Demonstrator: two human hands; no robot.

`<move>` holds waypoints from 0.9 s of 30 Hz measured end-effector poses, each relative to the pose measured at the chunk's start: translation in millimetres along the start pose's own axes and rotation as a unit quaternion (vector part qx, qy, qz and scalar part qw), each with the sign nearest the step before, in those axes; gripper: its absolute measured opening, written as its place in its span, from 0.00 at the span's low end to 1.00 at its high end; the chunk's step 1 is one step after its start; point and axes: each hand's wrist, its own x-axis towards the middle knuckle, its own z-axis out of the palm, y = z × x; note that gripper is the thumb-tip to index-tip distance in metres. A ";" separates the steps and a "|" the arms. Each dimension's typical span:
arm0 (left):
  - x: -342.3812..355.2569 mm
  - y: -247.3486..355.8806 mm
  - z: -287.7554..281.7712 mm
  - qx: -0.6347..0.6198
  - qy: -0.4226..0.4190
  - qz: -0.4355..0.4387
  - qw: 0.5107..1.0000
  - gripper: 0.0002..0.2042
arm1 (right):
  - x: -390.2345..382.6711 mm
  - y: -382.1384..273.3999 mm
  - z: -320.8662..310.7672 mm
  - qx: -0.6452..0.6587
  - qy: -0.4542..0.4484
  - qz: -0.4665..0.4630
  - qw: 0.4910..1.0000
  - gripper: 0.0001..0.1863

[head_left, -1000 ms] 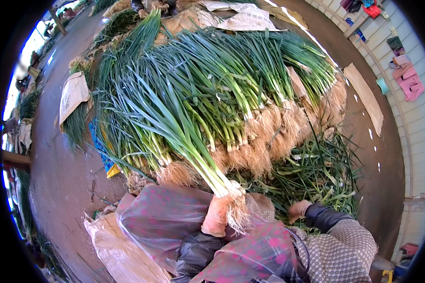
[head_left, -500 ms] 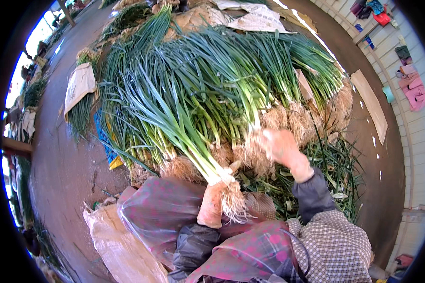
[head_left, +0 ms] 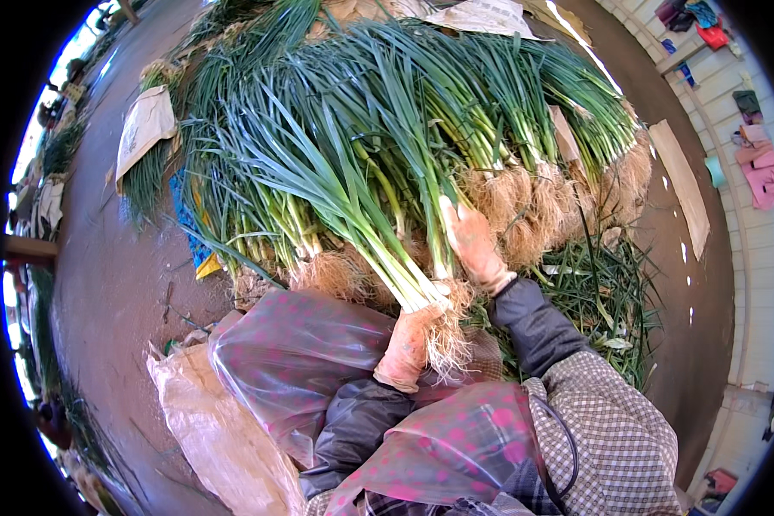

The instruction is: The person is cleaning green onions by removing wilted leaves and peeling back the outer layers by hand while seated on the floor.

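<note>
My left hand, in a pale glove, is closed round the lower stems of a bunch of green garlic. White roots hang past its fingers, and the long leaves slant away to the far left. Just right of this bunch, my gloved right hand grips another few stalks of green garlic above their roots; its fingertips are partly hidden. The two sets of stalks lie side by side, roots toward me. Beyond both hands spreads a broad heap of green garlic.
Tied-looking bunches with brown roots lie at the right of the heap. Loose leaf trimmings cover the floor by my right arm. Plastic sheeting covers my knees. A crumpled sack lies left of them, a cardboard strip far right.
My right hand has moved left and slightly nearer, bringing its stalks down beside the left bunch. My left hand and its bunch have shifted a little right and up.
</note>
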 end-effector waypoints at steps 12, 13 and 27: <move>15.3 -7.0 11.4 0.059 0.111 0.048 0.991 0.12 | -11.9 -50.3 -172.2 0.482 -0.313 0.195 0.795 0.09; 16.9 -6.3 19.4 0.078 0.133 -0.030 0.988 0.11 | -6.2 -36.4 -141.9 0.323 -0.299 0.120 0.890 0.13; 21.7 -10.2 0.3 0.075 0.127 0.115 0.982 0.11 | 17.4 -45.9 -141.8 0.534 -0.042 0.374 0.757 0.13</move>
